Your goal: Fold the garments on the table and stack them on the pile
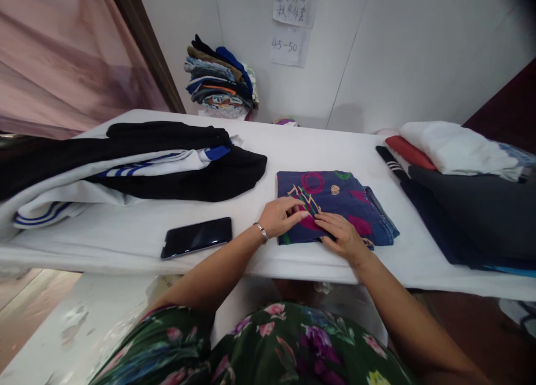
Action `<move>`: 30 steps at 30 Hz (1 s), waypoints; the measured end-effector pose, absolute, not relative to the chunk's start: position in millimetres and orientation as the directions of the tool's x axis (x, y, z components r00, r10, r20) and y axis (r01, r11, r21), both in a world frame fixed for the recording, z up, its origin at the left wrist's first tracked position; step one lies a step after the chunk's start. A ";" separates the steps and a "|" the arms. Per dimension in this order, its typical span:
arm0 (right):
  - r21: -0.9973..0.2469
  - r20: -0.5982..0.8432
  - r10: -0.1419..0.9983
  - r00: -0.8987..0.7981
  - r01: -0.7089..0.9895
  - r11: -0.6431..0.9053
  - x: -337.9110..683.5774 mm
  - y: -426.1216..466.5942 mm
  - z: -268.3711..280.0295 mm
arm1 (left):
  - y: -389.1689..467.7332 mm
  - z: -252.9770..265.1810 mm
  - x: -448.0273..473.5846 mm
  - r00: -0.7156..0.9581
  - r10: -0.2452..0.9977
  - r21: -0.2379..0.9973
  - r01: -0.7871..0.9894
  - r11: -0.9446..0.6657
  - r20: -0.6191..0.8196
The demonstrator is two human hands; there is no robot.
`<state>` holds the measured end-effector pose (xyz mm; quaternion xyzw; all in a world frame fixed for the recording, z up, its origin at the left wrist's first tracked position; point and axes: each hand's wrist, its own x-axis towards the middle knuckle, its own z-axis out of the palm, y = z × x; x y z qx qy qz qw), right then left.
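A folded navy garment (355, 203) printed with pink, green and tan shapes lies flat on the white-covered table (255, 256). Its exact kind cannot be told; a bluer denim-like edge shows at its right side. Over the garment's left part is my left hand (281, 215), wearing a bracelet, its fingers loosely bent and thumb a little apart from them. My right hand (341, 235) rests on the near middle of the garment, fingers stretched out and palm down. The fingertips of both hands come close together over the print.
Left of the garment lies a black phone (196, 237). Black and white clothes (180, 173) spread behind it. Folded dark clothes (473, 217) with a white garment (460, 150) on top fill the right side. A clothes stack (220, 78) stands by the wall, near paper signs (288, 46).
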<state>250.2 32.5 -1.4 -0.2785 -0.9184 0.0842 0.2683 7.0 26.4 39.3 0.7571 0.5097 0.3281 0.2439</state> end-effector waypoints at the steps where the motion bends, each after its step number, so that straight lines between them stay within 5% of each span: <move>1: -0.308 0.460 0.563 -0.687 0.472 0.826 250.4 32.8 -2.7 | 21.4 40.3 10.1 0.339 0.907 0.655 0.632 -0.415 0.249; 5: -0.295 0.476 0.561 -0.677 0.478 0.827 249.0 33.6 -5.1 | 8.1 35.5 24.3 0.571 0.786 0.419 0.669 -0.613 0.237; 10: -0.259 0.386 0.578 -0.719 0.518 0.816 252.2 32.8 -1.7 | 3.5 22.6 33.2 0.596 0.771 0.282 0.718 -0.637 0.224; 23: -0.040 0.364 0.771 -0.522 0.819 0.573 358.0 20.7 -1.1 | 13.5 22.1 25.9 0.567 0.799 0.321 0.733 -0.600 0.199; 30: -0.070 0.452 0.805 -0.384 0.885 0.461 369.7 24.1 -11.5 | 10.9 26.9 28.8 0.580 0.799 0.293 0.745 -0.599 0.158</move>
